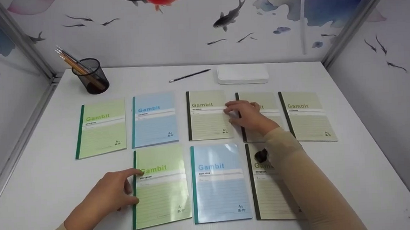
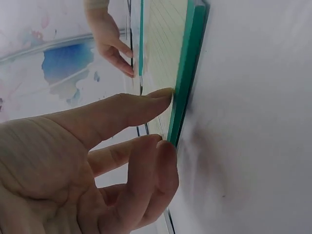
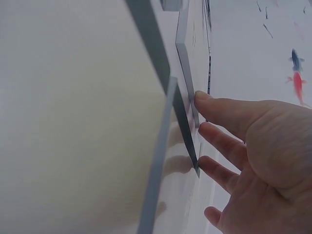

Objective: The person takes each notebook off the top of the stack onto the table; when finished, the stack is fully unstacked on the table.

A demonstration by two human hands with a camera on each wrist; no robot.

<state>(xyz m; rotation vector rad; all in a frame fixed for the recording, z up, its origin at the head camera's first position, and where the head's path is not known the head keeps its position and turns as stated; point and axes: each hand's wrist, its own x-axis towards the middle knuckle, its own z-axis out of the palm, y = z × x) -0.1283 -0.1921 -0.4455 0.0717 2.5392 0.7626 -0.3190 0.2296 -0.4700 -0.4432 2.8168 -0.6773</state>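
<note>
My left hand (image 1: pixel 105 192) touches the spine side of the front light green notebook (image 1: pixel 164 201), index finger above and thumb below. Up close in the left wrist view, the thumb (image 2: pixel 131 109) lies at the cover beside the green spine (image 2: pixel 187 73), the other fingers bent. My right hand (image 1: pixel 249 116) reaches over the back row, fingertips at the right edge of the middle khaki notebook (image 1: pixel 209 125). Its palm covers part of another khaki notebook (image 1: pixel 272 125). In the right wrist view this hand (image 3: pixel 263 156) has its fingers spread along a notebook edge (image 3: pixel 185 68).
A light green notebook (image 1: pixel 104 134), a blue one (image 1: pixel 155 131) and a khaki one (image 1: pixel 310 120) also lie in the back row. In front lie a blue notebook (image 1: pixel 221 194) and a khaki one (image 1: pixel 274 199) partly under my right forearm. Behind are a pencil cup (image 1: pixel 96 85), pencil (image 1: pixel 190 75) and white case (image 1: pixel 243 76).
</note>
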